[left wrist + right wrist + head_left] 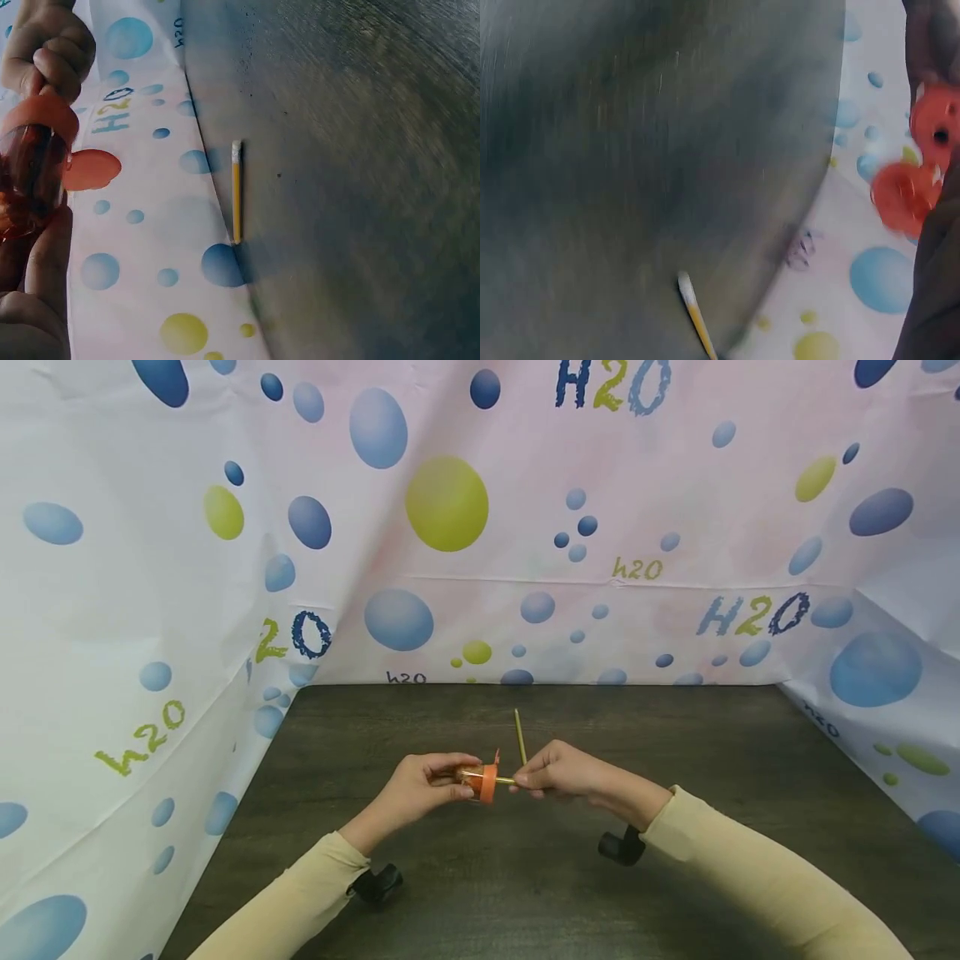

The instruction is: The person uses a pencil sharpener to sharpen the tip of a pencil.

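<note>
My left hand [416, 789] holds a pencil sharpener [488, 783] on its side, fingers and thumb around the clear body. Its orange top faces my right hand [566, 770], and reddish-brown contents show through the body [34, 176]. An orange flap lid [94, 169] hangs open from the rim; the sharpener hole shows in the right wrist view on the orange top [934, 120]. Between the right thumb and fingers is a yellow pencil [505, 781], its end at the orange top. Most of this pencil is hidden by the right hand.
A second yellow pencil [519, 733] lies on the dark wooden table [675, 727] just beyond the right hand, its white eraser end away from me. Dark wrist cameras [621, 846] hang under both sleeves. A white dotted sheet [450, 635] walls the back and sides.
</note>
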Available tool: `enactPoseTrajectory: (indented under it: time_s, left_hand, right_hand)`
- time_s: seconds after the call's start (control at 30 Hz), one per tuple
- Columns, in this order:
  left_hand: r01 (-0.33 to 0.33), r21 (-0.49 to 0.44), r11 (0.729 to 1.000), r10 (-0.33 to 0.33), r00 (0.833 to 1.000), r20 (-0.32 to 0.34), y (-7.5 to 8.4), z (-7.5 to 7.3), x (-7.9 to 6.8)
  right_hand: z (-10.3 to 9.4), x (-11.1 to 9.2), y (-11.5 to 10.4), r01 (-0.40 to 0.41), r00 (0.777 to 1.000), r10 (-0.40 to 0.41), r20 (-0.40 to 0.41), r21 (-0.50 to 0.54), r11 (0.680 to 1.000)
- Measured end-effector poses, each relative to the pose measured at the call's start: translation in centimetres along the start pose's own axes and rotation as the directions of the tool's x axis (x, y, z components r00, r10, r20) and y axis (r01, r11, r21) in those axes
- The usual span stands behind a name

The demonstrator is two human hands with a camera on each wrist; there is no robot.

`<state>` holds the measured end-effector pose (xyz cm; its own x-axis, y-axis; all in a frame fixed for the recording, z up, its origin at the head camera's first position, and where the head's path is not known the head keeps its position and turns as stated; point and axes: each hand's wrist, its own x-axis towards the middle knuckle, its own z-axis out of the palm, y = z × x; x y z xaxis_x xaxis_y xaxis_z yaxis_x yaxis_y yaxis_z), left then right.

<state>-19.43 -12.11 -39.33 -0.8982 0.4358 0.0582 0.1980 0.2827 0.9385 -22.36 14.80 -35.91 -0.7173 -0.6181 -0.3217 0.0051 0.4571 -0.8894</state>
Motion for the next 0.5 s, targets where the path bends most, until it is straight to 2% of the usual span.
enactPoseTrajectory:
  time_s: [0.1,0.2,0.5]
  left_hand:
    - [-0.024,-0.008,1.000,0.024,1.000,-0.009,0.2,-0.1,0.1]
    - [-0.040,-0.004,0.999,0.040,0.999,-0.020,0.4,-0.4,0.2]
    - [-0.032,-0.022,0.999,0.031,0.998,-0.048,0.6,-1.1,0.2]
  right_hand:
    - [-0.1,0.0,0.1,-0.055,0.998,0.052,0.037,0.088,0.995]
    - [-0.3,0.1,0.0,-0.080,0.996,0.072,0.061,0.129,0.988]
    - [-0.8,-0.5,-0.7,-0.037,0.997,0.030,0.077,0.087,0.996]
